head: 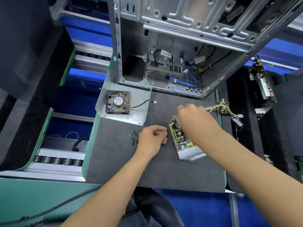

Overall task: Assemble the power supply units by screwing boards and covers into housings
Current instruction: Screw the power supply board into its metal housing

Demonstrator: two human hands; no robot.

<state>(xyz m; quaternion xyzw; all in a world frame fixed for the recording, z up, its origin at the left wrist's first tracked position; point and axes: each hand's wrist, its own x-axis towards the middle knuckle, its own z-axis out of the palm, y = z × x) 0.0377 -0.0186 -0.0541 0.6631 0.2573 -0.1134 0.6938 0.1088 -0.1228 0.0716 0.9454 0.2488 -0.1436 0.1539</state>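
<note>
2 hands [153, 138] [191, 115] at circuit board [180, 136].

The right hand [191, 115] reaches over the board [179, 136] in its housing [191, 155]; the left hand [152, 139] rests curled beside the screws [133, 138] on the surface [155, 171].

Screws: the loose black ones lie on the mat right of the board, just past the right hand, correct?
Not quite. The head view shows the screws on the mat left of the board, just past the left hand, not the right hand, which is over the board's far end.
</note>
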